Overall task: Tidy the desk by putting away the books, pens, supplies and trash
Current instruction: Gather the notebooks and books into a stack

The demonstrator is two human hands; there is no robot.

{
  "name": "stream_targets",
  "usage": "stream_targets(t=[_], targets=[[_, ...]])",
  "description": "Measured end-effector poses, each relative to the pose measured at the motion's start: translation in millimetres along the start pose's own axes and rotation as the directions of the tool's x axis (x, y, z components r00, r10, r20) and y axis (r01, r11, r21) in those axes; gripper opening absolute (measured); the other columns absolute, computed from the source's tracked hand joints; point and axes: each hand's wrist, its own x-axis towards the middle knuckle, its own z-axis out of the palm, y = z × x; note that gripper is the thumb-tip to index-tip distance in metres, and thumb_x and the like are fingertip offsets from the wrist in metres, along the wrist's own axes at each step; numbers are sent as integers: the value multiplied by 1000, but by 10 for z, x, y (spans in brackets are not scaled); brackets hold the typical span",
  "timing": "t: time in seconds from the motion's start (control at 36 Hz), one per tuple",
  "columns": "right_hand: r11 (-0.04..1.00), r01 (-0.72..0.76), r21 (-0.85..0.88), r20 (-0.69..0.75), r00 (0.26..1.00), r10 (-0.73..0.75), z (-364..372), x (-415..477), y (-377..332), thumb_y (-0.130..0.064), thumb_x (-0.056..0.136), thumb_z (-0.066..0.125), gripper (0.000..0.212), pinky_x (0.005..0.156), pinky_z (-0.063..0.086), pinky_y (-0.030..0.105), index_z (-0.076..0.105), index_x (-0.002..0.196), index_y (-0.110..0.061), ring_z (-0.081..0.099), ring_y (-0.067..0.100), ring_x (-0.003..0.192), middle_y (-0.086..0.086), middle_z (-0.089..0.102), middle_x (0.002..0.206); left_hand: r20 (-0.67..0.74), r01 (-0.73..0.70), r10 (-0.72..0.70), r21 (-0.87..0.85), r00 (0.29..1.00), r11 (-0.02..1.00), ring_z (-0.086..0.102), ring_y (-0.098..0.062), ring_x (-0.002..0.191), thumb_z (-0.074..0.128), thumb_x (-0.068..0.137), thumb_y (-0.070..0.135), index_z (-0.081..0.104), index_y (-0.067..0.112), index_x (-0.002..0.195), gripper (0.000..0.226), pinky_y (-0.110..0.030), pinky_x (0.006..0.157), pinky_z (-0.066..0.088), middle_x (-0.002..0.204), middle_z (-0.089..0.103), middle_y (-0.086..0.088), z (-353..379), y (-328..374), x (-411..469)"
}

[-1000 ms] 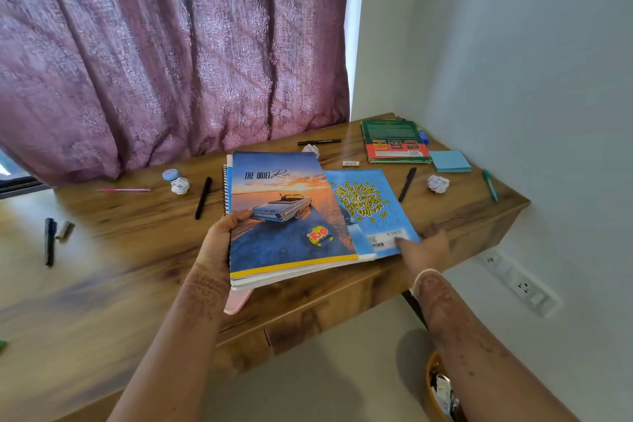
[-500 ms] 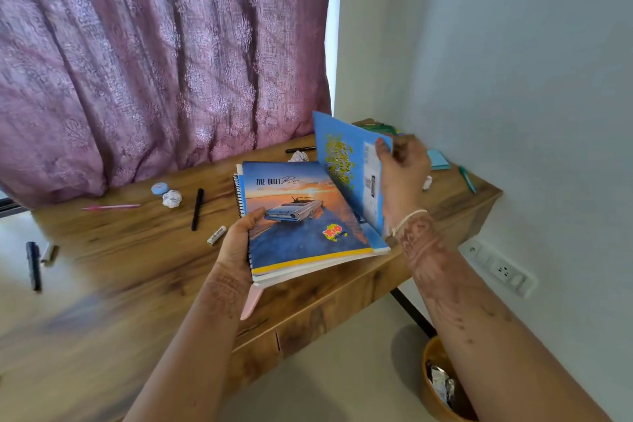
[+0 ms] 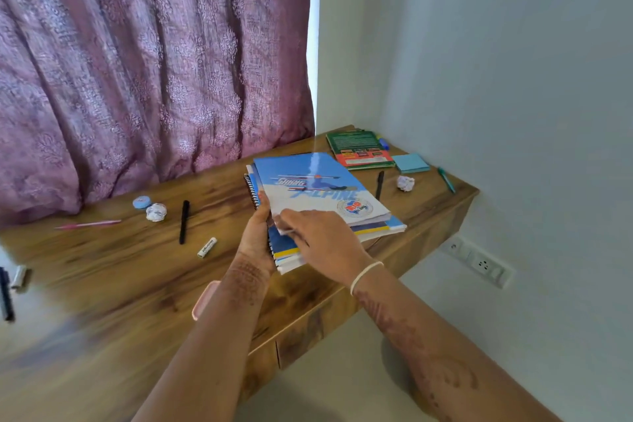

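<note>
A stack of notebooks (image 3: pixel 318 192) lies on the wooden desk (image 3: pixel 113 271), its top cover blue and white with a skier. My left hand (image 3: pixel 257 236) grips the stack's near left edge by the spiral binding. My right hand (image 3: pixel 322 240) rests on the near corner of the top notebook, fingers bent over its edge. A green and red book (image 3: pixel 359 149) lies in the far corner, with a blue sticky-note pad (image 3: pixel 410 163) beside it. Two crumpled paper balls (image 3: pixel 156 212) (image 3: pixel 405 183), black pens (image 3: pixel 184 221) (image 3: pixel 379 184), a pink pen (image 3: pixel 89 224) and a teal pen (image 3: pixel 446 179) are scattered about.
A white tube (image 3: pixel 207 247) and a round blue eraser (image 3: pixel 141 202) lie left of the stack. A pink object (image 3: pixel 202 300) pokes out under my left forearm. A purple curtain (image 3: pixel 137 62) hangs behind the desk, and the wall (image 3: pixel 513 96) with a socket (image 3: pixel 479 262) stands on the right.
My right hand lifted the blue notebook from the desk, flipped it over and laid it on top of the stack held by my left hand. It now shows its skier cover.
</note>
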Motion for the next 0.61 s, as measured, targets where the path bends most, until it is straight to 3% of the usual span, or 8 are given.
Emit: stream_targets(t=[0.11,0.19,0.31,0.42,0.53,0.61], targets=[[1000,-4,14,17,1000,4,-6,-26,19,-18,98,47,21,76,46,38,51,118,-17,61,31,97,10,67,111,60,14,-14,9,998,1000,67,-31,105,52,92,53,62,14,123,51,-49,93,52,116,70,-14,20,-55,58],[1000,-1,29,29,1000,0,10,-43,85,-19,98,49,24,80,47,37,51,121,-17,61,28,99,9,67,113,86,52,-52,10,995,999,69,-32,95,62,91,32,62,9,123,39,-48,90,53,108,71,-15,73,-77,56],[993,-19,121,18,1000,17,57,-37,296,-27,92,58,28,77,50,39,56,118,-19,63,26,95,5,69,105,82,89,-90,16,993,996,70,-29,77,56,92,20,59,10,122,32,-41,66,62,95,70,-14,118,-113,158],[982,-77,174,7,997,76,62,4,568,-57,86,60,45,85,49,35,61,118,-25,61,15,102,-6,68,112,111,126,-124,-19,986,992,71,-29,66,47,95,18,59,8,112,23,-36,53,59,82,72,-15,230,-110,256],[978,-105,179,-28,993,112,-2,97,874,-58,92,47,45,86,50,35,64,118,-26,60,14,105,-8,67,116,82,75,-73,-14,994,997,71,-31,72,48,94,17,56,7,124,33,-42,60,61,95,71,-17,314,-99,418],[979,-125,163,-48,990,134,-29,216,1155,-52,95,46,40,91,49,36,64,119,-27,58,14,111,-9,66,121,10,30,-30,15,1000,999,71,-29,69,49,94,16,56,9,125,32,-40,55,59,97,70,-17,403,-85,582]])
